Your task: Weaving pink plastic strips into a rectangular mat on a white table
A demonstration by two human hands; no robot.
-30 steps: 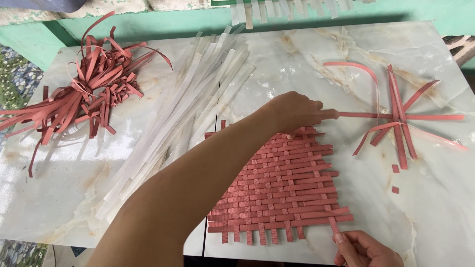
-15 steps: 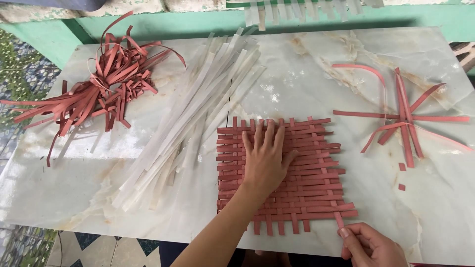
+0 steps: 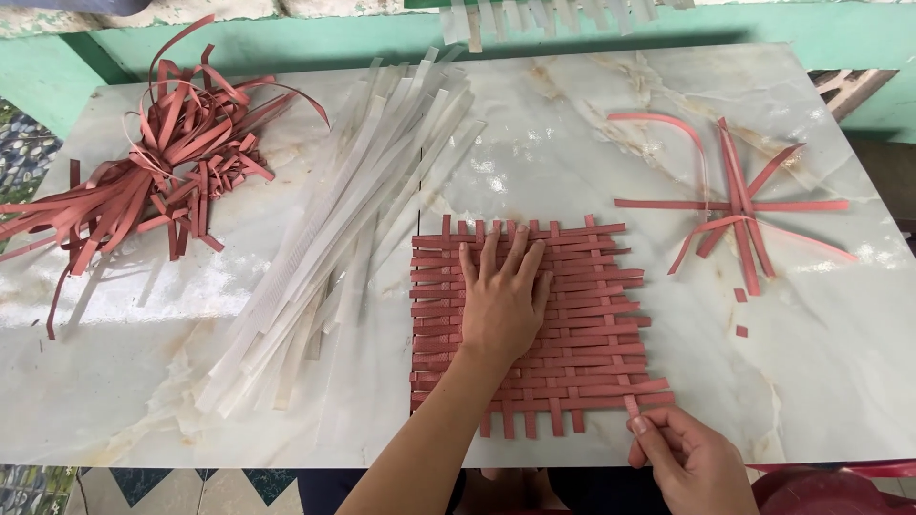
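Around your work on the pale marble-patterned table (image 3: 830,334) lie three heaps: a tangled pile of loose reddish-brown strips (image 3: 162,181) at the far left, a long sheaf of flat white strips (image 3: 353,219) running diagonally just left of the mat, and a small crossed cluster of reddish strips (image 3: 735,215) well apart to the right, with a few tiny cut scraps (image 3: 740,313) below it. Nothing lies over the mat except your own hand.

The square mat woven of reddish-brown strips (image 3: 582,324) sits near the table's front edge, in the middle. Your left hand (image 3: 503,305) comes up from below with the forearm angled in, palm down and fingers spread flat, pressing on the left half of the mat. Your right hand (image 3: 689,458) rests at the mat's lower right corner, thumb and forefinger pinched closed on the projecting end of one strip (image 3: 631,404), the other fingers curled in.
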